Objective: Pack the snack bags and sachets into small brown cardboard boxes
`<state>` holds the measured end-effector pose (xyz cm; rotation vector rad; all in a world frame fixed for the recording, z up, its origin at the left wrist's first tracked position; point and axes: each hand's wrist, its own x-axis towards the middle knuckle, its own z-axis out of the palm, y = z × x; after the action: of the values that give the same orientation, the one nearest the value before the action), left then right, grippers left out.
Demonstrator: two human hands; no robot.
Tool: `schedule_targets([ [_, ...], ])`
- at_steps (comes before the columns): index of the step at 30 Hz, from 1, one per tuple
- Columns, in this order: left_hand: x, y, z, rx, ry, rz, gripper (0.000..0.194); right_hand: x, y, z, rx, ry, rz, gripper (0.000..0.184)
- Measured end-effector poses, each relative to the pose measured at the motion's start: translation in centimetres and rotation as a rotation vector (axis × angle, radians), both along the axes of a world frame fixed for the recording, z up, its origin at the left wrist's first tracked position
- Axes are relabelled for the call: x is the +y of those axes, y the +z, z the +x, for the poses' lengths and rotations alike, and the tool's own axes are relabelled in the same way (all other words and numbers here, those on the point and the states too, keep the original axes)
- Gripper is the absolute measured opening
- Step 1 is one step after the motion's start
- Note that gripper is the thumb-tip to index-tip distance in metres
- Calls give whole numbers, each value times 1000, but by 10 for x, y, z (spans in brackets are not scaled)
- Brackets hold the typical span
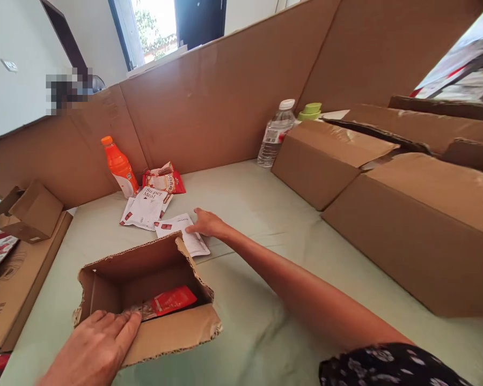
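Left hand on an open carton, right hand at a white pouch

The left hand (100, 343) lies over the near edge of an open cardboard box (173, 335), its fingers close together and bent down inside; its thumb is out of sight, so I cannot tell how firmly it grips. The right hand (207, 221) reaches past the box to a white printed pouch (195, 245), thumb at the pouch's edge and forefinger apart from it; whether the hand has hold of the pouch I cannot tell. A black floral sleeve (386, 367) covers the upper part of the right arm.

Inside the box lies a red packet (175, 300); just beyond the box, the white pouch rests on a pale green tablecloth (257, 214), near a "Super Meal" pouch (147, 206) that overlaps another pale pouch; behind these sit a red-and-white snack bag (167, 181) and an orange bottle (121, 169), which leans a little in this view.

Farther right, a clear plastic bottle (271, 142) with a white cap stands beside larger cardboard cartons (410, 236); a green lid (310, 111) shows behind them; to the left, a small open carton (36, 212) sits on a flat carton (24, 292); a tall cardboard partition (217, 102) runs along the back.
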<state>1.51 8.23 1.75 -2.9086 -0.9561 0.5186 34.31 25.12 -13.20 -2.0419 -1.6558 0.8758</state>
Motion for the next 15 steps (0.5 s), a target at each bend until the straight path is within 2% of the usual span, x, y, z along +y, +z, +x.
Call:
schedule_targets([
  [5,0,-15,-3,-62,41,47,66,-32,-11,-9,85,-63,-4,83],
  [7,1,-16,1,-32,52,29,67,-38,-10,-17,136,-81,6,69],
  [11,-4,-15,10,-9,76,51,60,-46,-2,-30,269,-63,-13,18],
  [13,-8,-17,12,-16,73,90,57,-53,1,-31,316,-53,-21,12],
  [15,-12,-21,12,-28,75,114,54,-60,3,-32,346,-45,-23,18],
])
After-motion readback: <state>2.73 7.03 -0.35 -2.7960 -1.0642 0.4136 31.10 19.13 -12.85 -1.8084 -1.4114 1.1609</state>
